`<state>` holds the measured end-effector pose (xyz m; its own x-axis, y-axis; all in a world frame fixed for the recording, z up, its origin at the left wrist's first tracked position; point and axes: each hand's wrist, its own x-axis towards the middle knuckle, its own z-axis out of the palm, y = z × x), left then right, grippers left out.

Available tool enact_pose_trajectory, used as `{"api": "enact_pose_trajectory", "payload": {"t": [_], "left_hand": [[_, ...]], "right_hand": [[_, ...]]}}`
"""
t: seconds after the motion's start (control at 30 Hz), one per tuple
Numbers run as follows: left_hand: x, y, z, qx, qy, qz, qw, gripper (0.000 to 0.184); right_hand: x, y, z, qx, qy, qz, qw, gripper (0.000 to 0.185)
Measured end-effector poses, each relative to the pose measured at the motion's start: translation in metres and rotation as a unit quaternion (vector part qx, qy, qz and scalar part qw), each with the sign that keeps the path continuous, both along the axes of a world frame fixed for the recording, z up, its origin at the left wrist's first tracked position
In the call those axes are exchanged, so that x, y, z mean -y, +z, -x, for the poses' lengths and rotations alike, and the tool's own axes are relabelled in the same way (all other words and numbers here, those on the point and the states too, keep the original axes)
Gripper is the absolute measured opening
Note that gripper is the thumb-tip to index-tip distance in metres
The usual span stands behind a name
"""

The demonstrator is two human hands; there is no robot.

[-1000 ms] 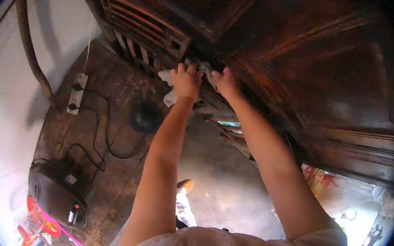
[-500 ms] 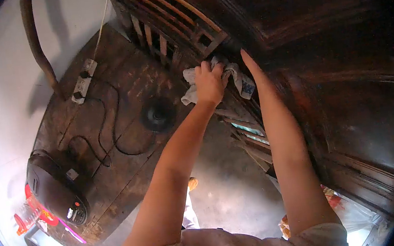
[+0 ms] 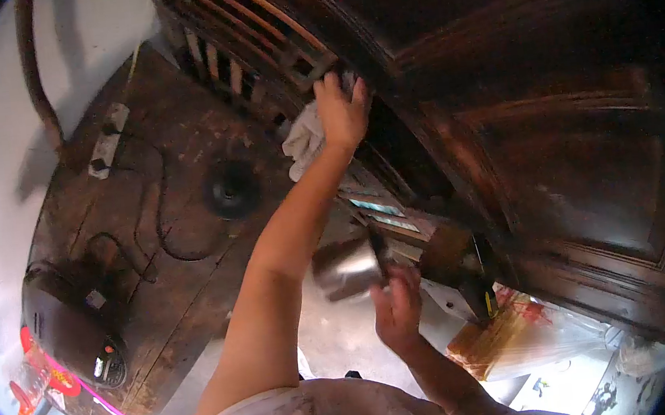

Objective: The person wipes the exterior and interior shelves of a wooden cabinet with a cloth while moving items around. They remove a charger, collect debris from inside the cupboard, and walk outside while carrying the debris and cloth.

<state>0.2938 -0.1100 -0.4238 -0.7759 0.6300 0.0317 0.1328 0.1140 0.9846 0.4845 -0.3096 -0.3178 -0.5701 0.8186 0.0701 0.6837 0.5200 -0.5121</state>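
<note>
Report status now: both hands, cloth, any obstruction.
Left hand on crumpled pale cloth, by wooden slats. Right hand lower in view, near blurred metal vessel, grip unclear. Possible obstruction: dark cabinet close to left hand.

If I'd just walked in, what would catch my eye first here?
Probably the shiny metal cup, blurred, that the right hand seems to hold, just below centre. Higher up, the left hand is on a pale cloth at the dark wooden cabinet. At left, a dark rice cooker stands on a worn wooden table.
</note>
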Motion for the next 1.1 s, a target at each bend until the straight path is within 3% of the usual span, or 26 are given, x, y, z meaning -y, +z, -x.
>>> {"api": "enact_pose_trajectory", "payload": {"t": [0.03,0.1,0.13,0.2,0.3,0.43,0.53,0.57,0.63,0.67,0.73,0.87,0.9,0.93,1.0,1.1], "left_hand": [[-0.006,-0.012,-0.003,0.007,-0.007,0.001,1.000,0.044],[-0.013,-0.022,-0.002,-0.231,-0.065,0.148,0.959,0.051],[-0.007,-0.012,-0.004,-0.167,-0.155,0.179,0.957,0.045],[-0.017,-0.025,-0.006,-0.176,-0.187,0.177,0.950,0.042],[-0.023,-0.016,-0.027,-0.324,-0.305,0.286,0.848,0.036],[0.014,-0.026,-0.122,-0.465,-0.421,0.266,0.732,0.030],[0.005,-0.036,-0.171,-0.383,-0.478,0.161,0.774,0.027],[0.002,-0.018,-0.159,-0.400,-0.544,0.172,0.717,0.029],[-0.001,-0.002,-0.137,-0.412,-0.602,0.191,0.657,0.032],[-0.002,0.000,-0.128,-0.354,-0.608,0.220,0.676,0.033],[-0.001,0.007,-0.107,-0.354,-0.589,0.235,0.687,0.033],[-0.014,-0.027,-0.043,-0.372,-0.405,0.317,0.773,0.029],[-0.019,-0.017,-0.021,-0.452,-0.375,0.339,0.735,0.028],[-0.027,-0.009,-0.001,-0.316,-0.352,0.371,0.799,0.029],[-0.046,-0.026,0.010,-0.170,-0.335,0.395,0.838,0.029],[-0.052,-0.080,-0.018,-0.263,-0.254,0.283,0.887,0.032]], "right_hand": [[0.011,0.004,-0.011,0.018,0.006,0.036,0.999,0.023],[0.032,0.006,-0.030,0.032,-0.024,0.096,0.995,0.022],[0.034,0.009,-0.036,0.019,-0.015,0.100,0.995,0.019],[0.042,0.011,-0.042,0.012,-0.073,0.147,0.986,0.019],[0.048,0.011,-0.061,0.000,-0.115,0.160,0.980,0.019],[0.058,0.010,-0.082,-0.012,-0.144,0.148,0.978,0.019],[0.064,0.013,-0.096,0.022,-0.146,0.126,0.981,0.017],[0.068,0.014,-0.097,0.026,-0.162,0.125,0.979,0.015],[0.065,0.013,-0.095,0.026,-0.157,0.139,0.978,0.015],[0.064,0.013,-0.092,0.013,-0.144,0.133,0.981,0.015],[0.062,0.016,-0.087,-0.014,-0.134,0.130,0.982,0.015],[0.068,0.021,-0.083,-0.008,-0.157,0.169,0.973,0.017],[0.071,0.021,-0.085,-0.031,-0.154,0.165,0.974,0.019],[0.074,0.019,-0.089,-0.034,-0.150,0.157,0.975,0.019],[0.079,0.015,-0.102,-0.031,-0.160,0.151,0.975,0.020],[0.086,0.013,-0.113,-0.044,-0.175,0.156,0.971,0.016]]}}
